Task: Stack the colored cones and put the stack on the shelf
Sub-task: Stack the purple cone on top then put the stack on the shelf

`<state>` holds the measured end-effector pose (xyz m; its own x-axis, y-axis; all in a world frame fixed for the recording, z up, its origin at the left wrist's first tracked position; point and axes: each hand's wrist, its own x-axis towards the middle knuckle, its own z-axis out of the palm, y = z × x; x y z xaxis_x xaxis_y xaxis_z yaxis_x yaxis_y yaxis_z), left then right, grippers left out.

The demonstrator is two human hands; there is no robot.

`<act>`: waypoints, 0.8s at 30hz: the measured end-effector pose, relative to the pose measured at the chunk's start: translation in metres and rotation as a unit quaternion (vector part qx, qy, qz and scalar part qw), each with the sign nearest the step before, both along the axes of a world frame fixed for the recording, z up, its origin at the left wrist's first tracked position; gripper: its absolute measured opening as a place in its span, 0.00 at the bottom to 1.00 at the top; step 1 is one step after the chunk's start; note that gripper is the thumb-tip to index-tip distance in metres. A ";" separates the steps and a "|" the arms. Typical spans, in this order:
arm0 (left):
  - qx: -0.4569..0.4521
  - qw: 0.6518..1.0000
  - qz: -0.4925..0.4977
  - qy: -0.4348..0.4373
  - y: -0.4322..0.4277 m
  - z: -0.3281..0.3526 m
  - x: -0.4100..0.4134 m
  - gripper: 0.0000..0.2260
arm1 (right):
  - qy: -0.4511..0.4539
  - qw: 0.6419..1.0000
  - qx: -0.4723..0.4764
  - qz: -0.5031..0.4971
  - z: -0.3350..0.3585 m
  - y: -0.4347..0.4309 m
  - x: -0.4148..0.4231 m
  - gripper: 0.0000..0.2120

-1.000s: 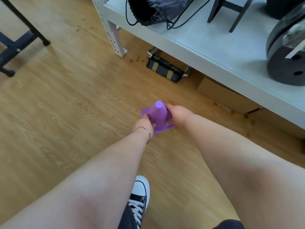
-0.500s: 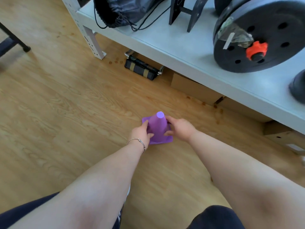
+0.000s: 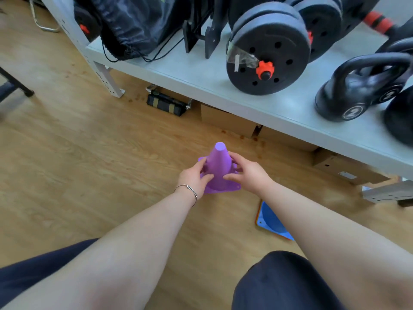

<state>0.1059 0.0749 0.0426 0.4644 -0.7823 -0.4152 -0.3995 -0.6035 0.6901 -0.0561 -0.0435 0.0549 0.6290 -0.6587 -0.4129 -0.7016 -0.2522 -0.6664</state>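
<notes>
**Both hands on the purple cone, in front of the shelf**

We hold the purple cone [image 3: 218, 168] upright between our two hands, its flat tip pointing up and its square base just above or on the wooden floor [image 3: 78, 153]; we cannot tell which. Our left hand [image 3: 194, 178] presses against the cone's left side, fingers curled round the body and thumb laid across the front near the base. Our right hand [image 3: 247, 173] closes on the cone's right side in the same way, fingers bent round the back and thumb touching the lower front. A thin bracelet [image 3: 188, 190] sits on the left wrist.

The cone stands well in front of the grey shelf [image 3: 201, 79], not on it. To the right of the cone and nearer to us, partly hidden under our right forearm, lies a blue cone [image 3: 271, 222] with an orange edge showing beneath its base, so it seems to rest on another one.

Beyond the cone, on the shelf, stand a black dumbbell [image 3: 266, 52] with a red collar, a black kettlebell [image 3: 357, 90] to the dumbbell's right, and a black drawstring bag [image 3: 134, 25] to its left. Under the shelf, behind the cone, we see cardboard boxes [image 3: 228, 119].
</notes>
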 end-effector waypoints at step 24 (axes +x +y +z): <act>-0.068 0.993 -0.095 -0.002 -0.047 0.096 -0.117 0.23 | -0.021 0.997 -0.048 -0.052 0.102 -0.018 -0.142 0.30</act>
